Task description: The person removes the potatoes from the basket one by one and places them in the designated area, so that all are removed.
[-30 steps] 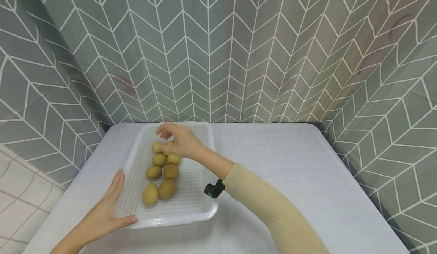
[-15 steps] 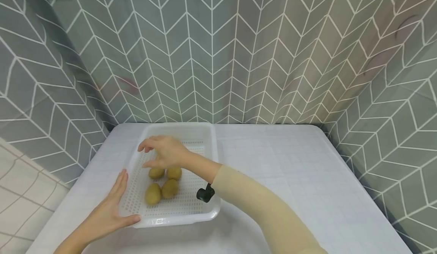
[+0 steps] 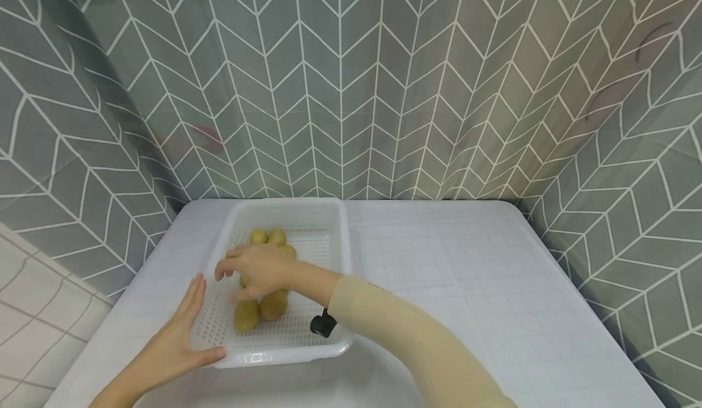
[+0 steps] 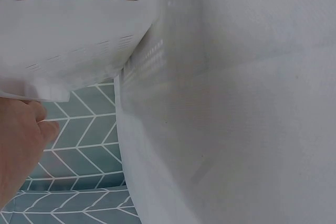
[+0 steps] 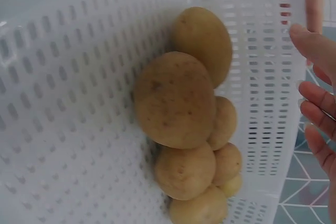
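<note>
Far left: tiled curtain backdrop (image 3: 82, 122) wrapping round the table (image 3: 466, 286), a bit of pale floor tile showing in the corner. Left hand (image 3: 172, 344) next, laid flat against the near left corner of the white perforated tray (image 3: 334, 225), fingers straight along the side wall, thumb hooked round the front rim, not clamped on anything. Then the tray itself, sitting on the left half of the table close to the back curtain. Right hand (image 3: 258, 271) hovering over the middle of the potatoes (image 3: 260, 307), fingers loosely spread and apart, holding nothing as far as can be seen, but blocking the ones underneath. Two potatoes poking out nearer the front, a few more behind at the far end. All bunched together and touching in the right wrist view. Black wrist mount (image 3: 322, 324) over the tray's right front rim. Right of that, just bare white tablecloth and more curtain.
</note>
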A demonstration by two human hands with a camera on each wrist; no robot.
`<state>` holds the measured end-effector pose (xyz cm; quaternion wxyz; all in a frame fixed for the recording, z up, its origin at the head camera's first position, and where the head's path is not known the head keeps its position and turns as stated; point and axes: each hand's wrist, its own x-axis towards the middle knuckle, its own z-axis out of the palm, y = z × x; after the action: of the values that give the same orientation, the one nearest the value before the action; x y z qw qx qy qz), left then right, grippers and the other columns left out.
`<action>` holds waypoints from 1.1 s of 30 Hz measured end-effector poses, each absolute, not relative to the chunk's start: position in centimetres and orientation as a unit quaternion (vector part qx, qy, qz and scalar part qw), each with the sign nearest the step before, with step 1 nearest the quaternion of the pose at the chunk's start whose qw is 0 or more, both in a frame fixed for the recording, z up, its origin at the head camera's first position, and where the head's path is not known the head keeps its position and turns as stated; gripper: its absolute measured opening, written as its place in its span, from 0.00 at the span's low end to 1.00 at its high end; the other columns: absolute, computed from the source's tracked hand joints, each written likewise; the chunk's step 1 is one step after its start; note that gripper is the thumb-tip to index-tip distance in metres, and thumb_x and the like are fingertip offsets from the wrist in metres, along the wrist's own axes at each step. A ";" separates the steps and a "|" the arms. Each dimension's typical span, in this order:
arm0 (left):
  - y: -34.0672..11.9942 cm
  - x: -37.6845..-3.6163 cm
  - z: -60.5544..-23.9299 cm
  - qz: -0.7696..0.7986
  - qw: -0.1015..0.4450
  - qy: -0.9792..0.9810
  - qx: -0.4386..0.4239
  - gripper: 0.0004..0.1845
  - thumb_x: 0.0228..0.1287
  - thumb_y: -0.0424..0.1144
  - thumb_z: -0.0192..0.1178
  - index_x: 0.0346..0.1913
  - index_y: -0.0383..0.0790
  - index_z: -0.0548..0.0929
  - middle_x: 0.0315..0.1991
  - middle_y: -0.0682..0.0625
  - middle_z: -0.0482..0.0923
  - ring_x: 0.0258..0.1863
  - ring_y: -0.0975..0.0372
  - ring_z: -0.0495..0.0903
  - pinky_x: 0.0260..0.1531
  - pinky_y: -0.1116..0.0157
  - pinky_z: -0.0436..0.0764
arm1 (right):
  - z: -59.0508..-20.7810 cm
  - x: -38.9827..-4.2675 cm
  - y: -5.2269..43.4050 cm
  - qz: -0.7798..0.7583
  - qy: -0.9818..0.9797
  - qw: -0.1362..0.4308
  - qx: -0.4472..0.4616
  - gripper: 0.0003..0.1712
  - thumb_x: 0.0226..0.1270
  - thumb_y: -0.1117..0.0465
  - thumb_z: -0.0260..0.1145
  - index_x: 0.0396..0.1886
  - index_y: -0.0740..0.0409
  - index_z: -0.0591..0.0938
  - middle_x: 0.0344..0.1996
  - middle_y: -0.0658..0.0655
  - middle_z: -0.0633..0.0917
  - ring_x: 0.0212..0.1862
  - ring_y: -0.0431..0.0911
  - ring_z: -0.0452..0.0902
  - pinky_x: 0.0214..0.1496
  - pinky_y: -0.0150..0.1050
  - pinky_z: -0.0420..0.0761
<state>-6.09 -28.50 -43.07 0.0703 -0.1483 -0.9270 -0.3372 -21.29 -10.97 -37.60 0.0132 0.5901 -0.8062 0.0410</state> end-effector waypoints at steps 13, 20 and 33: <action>-28.6 -5.9 -43.4 -0.332 0.091 -0.926 -0.158 0.68 0.43 0.47 0.76 0.77 0.39 0.35 0.77 0.43 0.28 0.73 0.54 0.34 0.68 0.53 0.40 | -40.0 -20.6 -11.5 -0.052 -0.779 -0.026 0.625 0.33 0.50 0.33 0.70 0.57 0.31 0.76 0.49 0.32 0.76 0.50 0.29 0.64 0.45 0.25 0.61; -28.6 -6.0 -43.6 -0.331 0.095 -0.925 -0.162 0.68 0.43 0.48 0.75 0.76 0.39 0.35 0.77 0.43 0.28 0.72 0.61 0.32 0.66 0.63 0.36 | -40.7 -20.3 -11.5 -0.091 -0.785 -0.056 0.610 0.34 0.50 0.31 0.69 0.59 0.30 0.75 0.45 0.30 0.77 0.47 0.29 0.63 0.48 0.28 0.59; -28.6 -6.1 -43.5 -0.325 0.100 -0.926 -0.162 0.68 0.42 0.48 0.76 0.76 0.38 0.35 0.77 0.41 0.29 0.73 0.63 0.31 0.58 0.81 0.35 | -41.2 -20.0 -11.5 -0.120 -0.821 -0.057 0.556 0.36 0.45 0.24 0.66 0.54 0.32 0.80 0.49 0.32 0.76 0.53 0.32 0.65 0.62 0.33 0.58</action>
<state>-6.07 -28.56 -43.47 0.0998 -0.1623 -0.9265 -0.3246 -19.99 -11.49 -41.16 -0.0573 0.5560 -0.8205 -0.1197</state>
